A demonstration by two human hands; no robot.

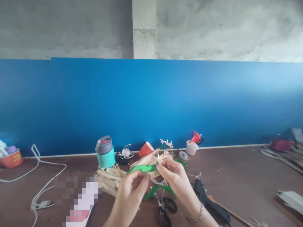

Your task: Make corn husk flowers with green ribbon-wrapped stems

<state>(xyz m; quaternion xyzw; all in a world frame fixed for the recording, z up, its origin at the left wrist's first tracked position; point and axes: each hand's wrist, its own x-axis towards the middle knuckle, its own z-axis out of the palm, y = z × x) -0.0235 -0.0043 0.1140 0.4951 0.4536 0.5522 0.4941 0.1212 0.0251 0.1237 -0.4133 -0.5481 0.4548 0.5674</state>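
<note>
My right hand (176, 178) pinches a small pale flower (158, 158) with pointed petals, its stem hidden by the fingers. A green strip (145, 168), like ribbon or floral tape, runs from that pinch to my left hand (131, 190), whose thumb and fingers close on it. More of the green strip loops below and behind my hands. Dry husk-like sheets (107, 181) lie behind and left of them. Scissors (164, 209) with black handles rest under my right hand. A black glue gun (210, 201) lies beside my right wrist.
A teal flask (106, 157) stands at the back left, near a charger (126, 153). A tipped red cup (145, 149), finished pale flowers (167, 144), a tape roll (183, 155) and a white cup (191, 147) are along the blue partition (151, 101). White cables (50, 164) lie left.
</note>
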